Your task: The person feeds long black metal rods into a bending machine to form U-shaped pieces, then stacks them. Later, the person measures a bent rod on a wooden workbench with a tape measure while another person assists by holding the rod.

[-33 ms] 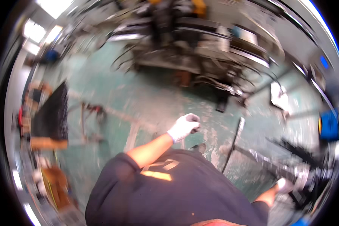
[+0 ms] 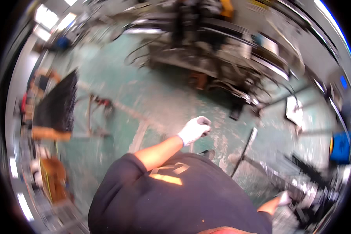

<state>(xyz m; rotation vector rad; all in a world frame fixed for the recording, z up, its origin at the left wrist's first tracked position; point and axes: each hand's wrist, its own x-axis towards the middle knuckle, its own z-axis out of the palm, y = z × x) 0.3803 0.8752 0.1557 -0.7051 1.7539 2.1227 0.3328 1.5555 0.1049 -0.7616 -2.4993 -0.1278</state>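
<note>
L hand [image 2: 194, 130], white-gloved, is curling its grip into a fist above green floor [image 2: 160, 101]. R hand [image 2: 285, 198], at 4 o'clock, is touching blurred metal machine part [image 2: 300, 191]; grip unclear.

Left hand [image 2: 195, 130] at frame centre over the floor [image 2: 160, 97], machine bench [image 2: 214, 58] above it at upper centre, rack [image 2: 56, 103] at left, long bar [image 2: 245, 148] right of centre, right hand [image 2: 285, 198] at lower right touching metal parts [image 2: 304, 191].
</note>
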